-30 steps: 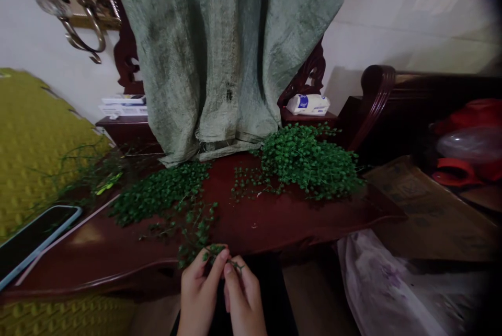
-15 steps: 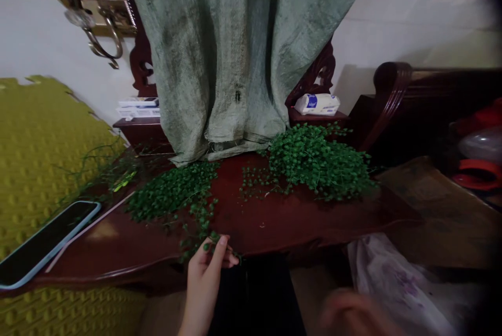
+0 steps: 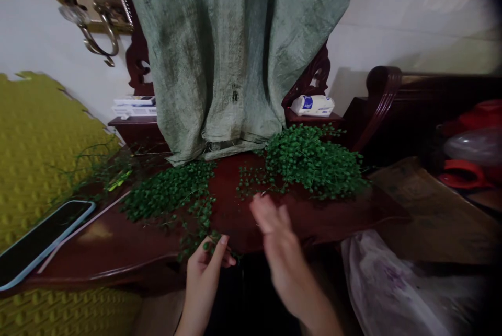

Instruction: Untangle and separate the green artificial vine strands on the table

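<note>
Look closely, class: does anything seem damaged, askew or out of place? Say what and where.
The hanging cloth has a small dark hole low down. Green sprigs trail over the table front edge by the left hand.

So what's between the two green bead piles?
Mostly bare dark red tabletop, plus a thin scatter of loose green sprigs next to the bigger pile on the right. The head view shows it.

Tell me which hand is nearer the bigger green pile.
Right. The right hand hovers just short of the bigger green pile; the left hand pinches a sprig at the table edge.
</note>
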`<act>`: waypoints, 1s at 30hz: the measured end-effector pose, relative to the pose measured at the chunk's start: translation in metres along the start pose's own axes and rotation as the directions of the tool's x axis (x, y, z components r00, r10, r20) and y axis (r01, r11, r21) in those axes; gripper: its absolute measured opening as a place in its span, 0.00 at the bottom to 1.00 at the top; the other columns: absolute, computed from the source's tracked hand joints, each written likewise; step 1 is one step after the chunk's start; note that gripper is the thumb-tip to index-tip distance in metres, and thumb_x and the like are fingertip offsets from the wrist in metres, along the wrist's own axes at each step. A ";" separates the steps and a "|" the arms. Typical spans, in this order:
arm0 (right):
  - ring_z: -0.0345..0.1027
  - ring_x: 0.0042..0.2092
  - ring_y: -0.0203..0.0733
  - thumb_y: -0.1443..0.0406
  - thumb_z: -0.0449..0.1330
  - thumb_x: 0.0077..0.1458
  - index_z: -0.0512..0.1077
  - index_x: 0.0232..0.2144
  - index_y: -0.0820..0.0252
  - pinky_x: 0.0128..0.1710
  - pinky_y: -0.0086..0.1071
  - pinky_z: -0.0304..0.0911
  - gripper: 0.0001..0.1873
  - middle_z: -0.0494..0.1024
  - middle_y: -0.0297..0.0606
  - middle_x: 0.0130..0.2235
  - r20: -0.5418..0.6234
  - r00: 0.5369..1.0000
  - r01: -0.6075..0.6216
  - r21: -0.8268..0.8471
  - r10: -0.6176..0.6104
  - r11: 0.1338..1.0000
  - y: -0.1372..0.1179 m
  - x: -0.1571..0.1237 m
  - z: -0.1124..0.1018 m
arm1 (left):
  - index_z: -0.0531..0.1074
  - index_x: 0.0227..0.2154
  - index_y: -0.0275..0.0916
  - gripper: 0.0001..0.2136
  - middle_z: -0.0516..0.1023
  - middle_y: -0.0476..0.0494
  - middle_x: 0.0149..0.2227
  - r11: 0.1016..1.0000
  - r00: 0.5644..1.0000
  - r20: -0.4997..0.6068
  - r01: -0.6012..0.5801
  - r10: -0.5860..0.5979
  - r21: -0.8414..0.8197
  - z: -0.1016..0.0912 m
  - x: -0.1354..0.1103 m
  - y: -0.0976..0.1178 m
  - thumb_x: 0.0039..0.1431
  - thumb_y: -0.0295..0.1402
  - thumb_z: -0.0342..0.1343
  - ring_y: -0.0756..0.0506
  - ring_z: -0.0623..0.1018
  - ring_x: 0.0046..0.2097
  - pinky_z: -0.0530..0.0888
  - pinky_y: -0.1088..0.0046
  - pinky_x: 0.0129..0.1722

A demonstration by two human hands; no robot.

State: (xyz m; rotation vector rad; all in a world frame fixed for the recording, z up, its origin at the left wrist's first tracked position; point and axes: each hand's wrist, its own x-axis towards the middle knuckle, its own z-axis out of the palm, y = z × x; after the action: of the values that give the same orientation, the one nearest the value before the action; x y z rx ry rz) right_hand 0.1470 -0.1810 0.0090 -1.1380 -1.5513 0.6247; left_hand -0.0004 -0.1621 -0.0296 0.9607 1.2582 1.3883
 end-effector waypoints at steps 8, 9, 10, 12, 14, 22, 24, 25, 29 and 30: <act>0.55 0.63 0.43 0.53 0.39 0.68 0.70 0.54 0.48 0.65 0.41 0.46 0.25 0.66 0.32 0.61 0.024 0.979 -0.200 0.271 0.201 0.942 0.014 0.003 0.006 | 0.71 0.25 0.37 0.16 0.73 0.52 0.18 0.998 1.000 0.022 -0.022 0.021 0.056 -0.003 -0.002 -0.003 0.52 0.46 0.62 0.50 0.72 0.23 0.69 0.78 0.27; 0.55 0.63 0.43 0.53 0.40 0.68 0.70 0.53 0.48 0.65 0.39 0.46 0.24 0.66 0.32 0.61 0.032 0.978 -0.208 0.275 0.208 0.939 0.014 0.003 0.004 | 0.71 0.24 0.37 0.16 0.73 0.52 0.18 0.998 1.000 0.010 -0.026 0.025 0.058 -0.001 -0.002 -0.003 0.51 0.46 0.63 0.50 0.72 0.23 0.69 0.78 0.27; 0.55 0.63 0.42 0.53 0.40 0.68 0.70 0.53 0.48 0.64 0.38 0.47 0.23 0.67 0.31 0.61 0.036 0.977 -0.213 0.277 0.211 0.937 0.013 0.004 0.003 | 0.71 0.24 0.37 0.16 0.72 0.52 0.18 0.998 1.000 0.002 -0.029 0.029 0.062 0.000 -0.001 -0.003 0.51 0.46 0.63 0.50 0.72 0.23 0.69 0.78 0.26; 0.56 0.63 0.41 0.53 0.41 0.68 0.70 0.53 0.47 0.64 0.37 0.48 0.23 0.67 0.31 0.61 0.028 0.976 -0.216 0.283 0.217 0.934 0.012 0.004 0.000 | 0.71 0.22 0.37 0.16 0.72 0.52 0.18 0.997 0.999 -0.006 -0.033 0.034 0.075 0.002 -0.001 -0.001 0.51 0.46 0.63 0.50 0.72 0.23 0.69 0.78 0.27; 0.57 0.62 0.41 0.54 0.41 0.68 0.71 0.52 0.48 0.63 0.36 0.49 0.23 0.68 0.31 0.60 0.019 0.975 -0.217 0.295 0.221 0.931 0.011 0.004 -0.002 | 0.71 0.22 0.37 0.16 0.72 0.52 0.18 0.995 0.999 -0.006 -0.034 0.034 0.091 0.003 0.000 0.000 0.51 0.46 0.63 0.51 0.72 0.23 0.69 0.78 0.27; 0.66 0.54 0.41 0.60 0.50 0.65 0.73 0.46 0.53 0.55 0.34 0.60 0.14 0.75 0.37 0.51 0.004 0.979 -0.199 0.265 0.205 0.944 0.010 0.002 0.014 | 0.72 0.22 0.37 0.16 0.71 0.51 0.19 0.990 0.996 0.072 -0.052 0.043 0.128 -0.001 -0.001 0.003 0.52 0.45 0.62 0.50 0.71 0.24 0.70 0.79 0.27; 0.69 0.51 0.41 0.64 0.55 0.61 0.73 0.44 0.55 0.52 0.33 0.63 0.11 0.76 0.38 0.48 0.021 0.986 -0.168 0.201 0.168 0.965 0.009 0.002 0.022 | 0.74 0.24 0.37 0.13 0.74 0.49 0.23 0.989 0.988 0.141 -0.079 0.061 0.125 -0.003 0.000 0.003 0.52 0.44 0.62 0.49 0.73 0.27 0.71 0.78 0.28; 0.69 0.49 0.42 0.66 0.57 0.59 0.73 0.43 0.56 0.50 0.33 0.64 0.10 0.76 0.38 0.46 0.042 0.988 -0.153 0.170 0.148 0.974 0.008 0.003 0.026 | 0.76 0.26 0.38 0.12 0.76 0.49 0.25 0.988 0.982 0.170 -0.099 0.078 0.121 -0.005 0.001 0.003 0.51 0.42 0.63 0.48 0.74 0.29 0.72 0.78 0.29; 0.71 0.43 0.42 0.70 0.58 0.55 0.74 0.38 0.57 0.47 0.34 0.63 0.09 0.78 0.37 0.40 0.081 0.990 -0.124 0.089 0.117 0.988 0.005 0.004 0.034 | 0.79 0.30 0.40 0.07 0.78 0.47 0.27 0.963 0.957 0.243 -0.203 0.157 0.175 -0.017 0.001 -0.001 0.50 0.37 0.63 0.46 0.77 0.32 0.73 0.77 0.34; 0.72 0.42 0.41 0.71 0.58 0.55 0.75 0.37 0.57 0.45 0.34 0.63 0.08 0.78 0.36 0.38 0.079 0.989 -0.130 0.092 0.123 0.987 0.005 0.004 0.034 | 0.79 0.32 0.40 0.07 0.79 0.47 0.28 0.954 0.950 0.261 -0.226 0.170 0.199 -0.021 0.000 -0.002 0.50 0.36 0.64 0.46 0.77 0.32 0.74 0.76 0.34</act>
State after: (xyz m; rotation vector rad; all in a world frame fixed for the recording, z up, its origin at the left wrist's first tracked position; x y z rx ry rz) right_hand 0.1167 -0.1697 -0.0042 -1.1569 -1.5010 0.8263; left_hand -0.0208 -0.1664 -0.0348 1.4049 1.1758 1.2504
